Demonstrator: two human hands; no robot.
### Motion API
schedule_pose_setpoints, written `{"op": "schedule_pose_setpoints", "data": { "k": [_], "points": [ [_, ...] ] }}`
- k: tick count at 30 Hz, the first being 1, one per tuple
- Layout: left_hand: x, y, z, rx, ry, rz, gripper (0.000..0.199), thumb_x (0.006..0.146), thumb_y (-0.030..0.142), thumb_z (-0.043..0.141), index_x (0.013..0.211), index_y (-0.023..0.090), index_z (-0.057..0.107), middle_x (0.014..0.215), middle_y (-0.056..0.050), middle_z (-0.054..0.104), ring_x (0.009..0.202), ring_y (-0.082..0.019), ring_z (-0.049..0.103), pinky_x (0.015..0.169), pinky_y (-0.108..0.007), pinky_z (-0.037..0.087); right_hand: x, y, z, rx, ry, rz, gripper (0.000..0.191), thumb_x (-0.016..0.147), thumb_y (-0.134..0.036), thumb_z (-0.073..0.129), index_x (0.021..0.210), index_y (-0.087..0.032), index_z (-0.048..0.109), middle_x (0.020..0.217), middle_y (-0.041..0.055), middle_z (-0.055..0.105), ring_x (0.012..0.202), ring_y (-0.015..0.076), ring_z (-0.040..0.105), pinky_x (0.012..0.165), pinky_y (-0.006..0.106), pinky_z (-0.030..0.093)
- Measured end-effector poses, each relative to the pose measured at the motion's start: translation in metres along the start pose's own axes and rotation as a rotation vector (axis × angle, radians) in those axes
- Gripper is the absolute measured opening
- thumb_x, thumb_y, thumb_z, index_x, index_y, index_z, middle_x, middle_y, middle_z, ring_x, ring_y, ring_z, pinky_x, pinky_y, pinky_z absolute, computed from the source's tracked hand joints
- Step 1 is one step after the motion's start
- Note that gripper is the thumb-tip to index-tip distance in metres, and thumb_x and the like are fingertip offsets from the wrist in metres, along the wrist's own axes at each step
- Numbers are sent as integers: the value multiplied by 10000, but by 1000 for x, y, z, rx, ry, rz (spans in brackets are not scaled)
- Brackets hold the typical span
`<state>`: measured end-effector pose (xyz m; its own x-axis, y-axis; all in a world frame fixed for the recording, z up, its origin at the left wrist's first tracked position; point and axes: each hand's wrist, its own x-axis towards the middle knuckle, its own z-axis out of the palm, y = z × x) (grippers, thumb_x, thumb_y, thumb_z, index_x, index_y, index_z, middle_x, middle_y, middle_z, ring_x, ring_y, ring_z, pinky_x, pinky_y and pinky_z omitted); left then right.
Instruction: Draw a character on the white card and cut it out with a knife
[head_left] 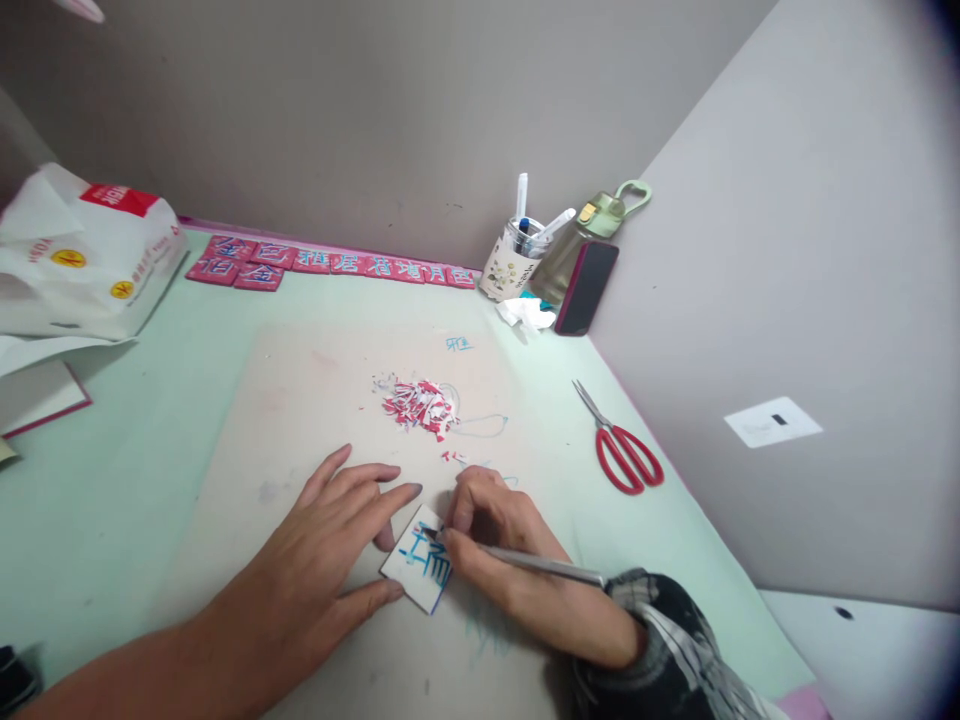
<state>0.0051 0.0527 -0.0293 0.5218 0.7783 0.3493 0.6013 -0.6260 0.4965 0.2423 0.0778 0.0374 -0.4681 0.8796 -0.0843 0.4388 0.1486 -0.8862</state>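
A small white square card (418, 572) with blue character strokes lies tilted on the grey-beige board (315, 385). My right hand (502, 540) is closed around a slim silver craft knife (540, 566), its dark tip on the blue strokes near the card's upper part. The right fingers hide the card's right corner. My left hand (330, 550) lies with its fingers spread on the board, the thumb against the card's lower left edge. Beyond both hands is a pile of red and white scraps (421, 408).
Red-handled scissors (622, 450) lie at right. Along the back wall are red character tiles (345, 262), a pen cup (506, 265), a green bottle (577, 240), a phone (587, 288) and crumpled tissue (527, 314). A white plastic bag (90, 255) stands at left.
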Motion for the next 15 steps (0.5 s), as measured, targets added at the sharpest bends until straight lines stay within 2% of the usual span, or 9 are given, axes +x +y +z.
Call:
{"op": "schedule_pose_setpoints", "data": {
  "k": [4,10,12,15],
  "points": [
    [1,-1,2,-59,-41,-19,603,904,208,703,1452,303,470,921,33,668,1331,-277,564,1295,-550,169,-1,2,2,5,1,1,200,884,-161,576,744,-232,452,781,-3,530,824,189,490,720,326,378],
    [5,1,1,-94,-59,-63,539,854,203,752,1334,312,532,910,33,631,1321,-290,566,1280,-570,172,-5,2,8,1,8,-43,200,889,-152,564,766,-239,432,800,9,557,848,201,500,764,341,403],
    [4,2,2,-96,-44,-69,540,836,199,765,1314,308,539,904,36,622,1314,-292,571,1279,-568,170,-6,1,10,-21,12,-94,205,903,-145,549,785,-245,414,796,6,560,828,196,502,797,354,426],
    [4,2,3,-101,-29,-71,555,817,184,778,1302,308,538,901,43,610,1307,-287,573,1279,-553,159,-6,4,12,-99,14,-266,218,929,-104,511,829,-251,384,765,-21,535,756,174,492,935,408,453]
  ]
}}
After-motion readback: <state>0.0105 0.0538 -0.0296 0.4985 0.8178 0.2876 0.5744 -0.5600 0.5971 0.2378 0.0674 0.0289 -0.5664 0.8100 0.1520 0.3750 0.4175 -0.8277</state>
